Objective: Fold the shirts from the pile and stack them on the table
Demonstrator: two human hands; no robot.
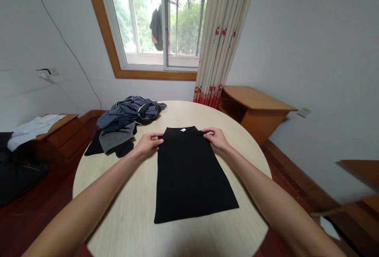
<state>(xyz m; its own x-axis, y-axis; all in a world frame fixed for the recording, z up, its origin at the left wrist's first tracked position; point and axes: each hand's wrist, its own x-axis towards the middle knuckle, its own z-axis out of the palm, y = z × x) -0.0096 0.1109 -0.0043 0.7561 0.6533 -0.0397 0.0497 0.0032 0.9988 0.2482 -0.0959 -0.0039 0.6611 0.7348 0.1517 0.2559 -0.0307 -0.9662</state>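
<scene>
Though flat — black shirt (189,174); closed drawers (70,140)

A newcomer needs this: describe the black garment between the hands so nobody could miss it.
By the window stands a round, pale table. On it lies the black garment, gripped near its far corners by the left hand and right hand. Unlike the crumpled clothes pile to its left, it is spread flat and smooth, with a small white label at its far edge.
</scene>
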